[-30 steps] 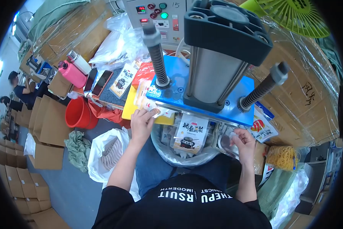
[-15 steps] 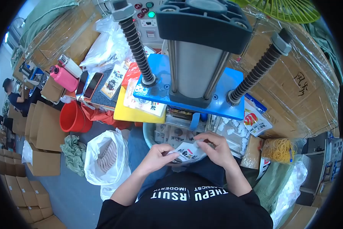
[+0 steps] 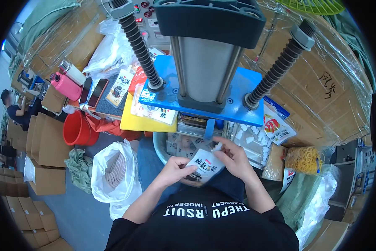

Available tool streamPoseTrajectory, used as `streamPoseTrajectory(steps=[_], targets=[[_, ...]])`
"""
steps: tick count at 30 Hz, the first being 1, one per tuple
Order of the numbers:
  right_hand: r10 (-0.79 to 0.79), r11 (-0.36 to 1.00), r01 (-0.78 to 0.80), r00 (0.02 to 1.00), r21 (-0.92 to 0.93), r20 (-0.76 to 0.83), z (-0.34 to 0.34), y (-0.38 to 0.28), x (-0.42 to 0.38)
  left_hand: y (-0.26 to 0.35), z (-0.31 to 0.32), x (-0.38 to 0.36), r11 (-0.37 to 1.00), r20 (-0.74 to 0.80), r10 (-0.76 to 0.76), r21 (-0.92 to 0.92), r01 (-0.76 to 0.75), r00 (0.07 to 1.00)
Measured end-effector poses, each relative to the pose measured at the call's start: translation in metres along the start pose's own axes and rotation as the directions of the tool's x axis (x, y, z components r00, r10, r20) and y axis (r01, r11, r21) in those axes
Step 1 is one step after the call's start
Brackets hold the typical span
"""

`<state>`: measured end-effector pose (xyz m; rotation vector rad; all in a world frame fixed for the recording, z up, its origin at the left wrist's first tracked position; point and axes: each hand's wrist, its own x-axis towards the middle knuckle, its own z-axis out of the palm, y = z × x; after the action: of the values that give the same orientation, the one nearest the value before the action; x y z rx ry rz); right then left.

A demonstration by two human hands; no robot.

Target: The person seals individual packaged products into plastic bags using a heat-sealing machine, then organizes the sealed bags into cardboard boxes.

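Observation:
A white printed pouch (image 3: pixel 203 166) is held in front of the black shirt, tilted, its printed face showing. My left hand (image 3: pixel 176 170) pinches its left edge between thumb and fingers. At the pouch's upper right corner, my right hand (image 3: pixel 231 155) is closed on a small whitish piece; whether that piece is part of the pouch cannot be made out. Behind the pouch, a pale round basin (image 3: pixel 159 151) holds several similar pouches. Above the basin stands a press with a blue plate (image 3: pixel 200 106) and a blue tab (image 3: pixel 209 129) hanging under it.
Left are a red bucket (image 3: pixel 76 130), a white sack (image 3: pixel 116 178), a yellow board (image 3: pixel 148 123), two phones, a pink bottle (image 3: pixel 65 87) and cartons (image 3: pixel 50 179). Right are white scraps (image 3: pixel 249 139), yellow rubber bands (image 3: pixel 303 160) and a large wrapped box (image 3: pixel 317 79). Another person (image 3: pixel 14 111) sits far left.
The pouch has turned more upright, showing more of its print. My right hand has moved slightly down. The view has shifted a little, and the green panel light no longer shows.

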<state>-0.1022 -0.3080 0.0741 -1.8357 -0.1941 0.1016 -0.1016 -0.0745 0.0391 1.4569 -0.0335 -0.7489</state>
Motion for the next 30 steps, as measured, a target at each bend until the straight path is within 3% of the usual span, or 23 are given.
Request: streamPoseTrajectory(steps=[1, 4, 8, 11, 14, 19, 20, 21, 22, 23, 24, 25, 27, 28, 29, 30], targets=[[0.165, 0.983, -0.164, 0.986, 0.082, -0.004, 0.001, 0.004, -0.001, -0.005, -0.002, 0.003, 0.997, -0.004, -0.068, 0.023, 0.068, 0.998], [0.06, 0.997, -0.058, 0.997, 0.051, -0.049, -0.004, 0.007, 0.002, 0.007, 0.003, 0.007, 0.999, -0.019, -0.04, 0.011, 0.041, 0.999], [0.088, 0.993, -0.084, 0.995, 0.079, -0.038, -0.01, 0.004, 0.004, 0.011, 0.005, 0.012, 0.998, 0.016, 0.052, 0.046, -0.052, 0.999], [0.141, 0.99, -0.142, 0.988, 0.013, 0.057, -0.011, 0.008, 0.002, -0.018, -0.003, 0.018, 0.946, -0.023, 0.155, 0.293, -0.141, 0.988], [0.132, 0.99, -0.134, 0.991, 0.045, 0.036, -0.007, 0.007, 0.004, -0.027, 0.0, 0.017, 0.935, -0.085, 0.217, 0.305, -0.182, 0.972], [0.064, 0.974, -0.049, 0.996, 0.22, -0.059, 0.011, 0.017, -0.005, -0.009, 0.003, 0.009, 0.952, -0.119, 0.173, 0.274, -0.135, 0.978], [0.05, 0.987, -0.031, 0.992, 0.158, -0.12, 0.002, 0.015, -0.005, 0.0, -0.001, 0.006, 0.95, -0.143, 0.139, 0.298, -0.092, 0.98], [0.254, 0.956, -0.279, 0.943, -0.091, -0.216, -0.017, 0.008, -0.011, -0.008, -0.008, 0.008, 0.814, -0.247, 0.475, 0.488, -0.315, 0.845], [0.061, 0.989, -0.107, 0.921, -0.098, -0.384, -0.036, 0.052, -0.021, 0.011, -0.02, 0.002, 0.657, -0.28, 0.67, 0.654, -0.374, 0.688], [0.124, 0.95, -0.229, 0.9, -0.21, -0.419, -0.062, 0.043, -0.026, 0.034, -0.038, -0.008, 0.466, -0.263, 0.827, 0.816, -0.343, 0.497], [-0.016, 0.834, -0.255, 0.875, -0.489, -0.484, -0.077, 0.052, -0.024, 0.042, -0.062, -0.011, 0.298, -0.221, 0.933, 0.917, -0.267, 0.284], [-0.1, 0.884, -0.169, 0.842, -0.435, -0.53, -0.115, 0.154, -0.028, 0.047, -0.08, -0.013, 0.13, -0.118, 0.989, 0.979, -0.156, 0.086], [-0.214, 0.768, -0.081, 0.903, -0.636, -0.374, -0.114, 0.158, -0.019, 0.058, -0.098, -0.006, 0.002, -0.001, 1.0, 0.997, -0.083, 0.019], [-0.277, 0.671, -0.048, 0.909, -0.74, -0.31, -0.115, 0.166, -0.018, 0.046, -0.105, 0.01, -0.005, 0.018, 0.99, 0.996, -0.094, 0.138], [-0.294, 0.669, -0.026, 0.908, -0.742, -0.297, -0.111, 0.163, -0.011, 0.024, -0.113, 0.026, -0.01, 0.041, 0.965, 0.993, -0.121, 0.259], [-0.205, 0.794, -0.05, 0.916, -0.606, -0.344, -0.105, 0.158, -0.011, 0.004, -0.114, 0.034, 0.032, 0.009, 0.942, 0.992, -0.118, 0.336]])
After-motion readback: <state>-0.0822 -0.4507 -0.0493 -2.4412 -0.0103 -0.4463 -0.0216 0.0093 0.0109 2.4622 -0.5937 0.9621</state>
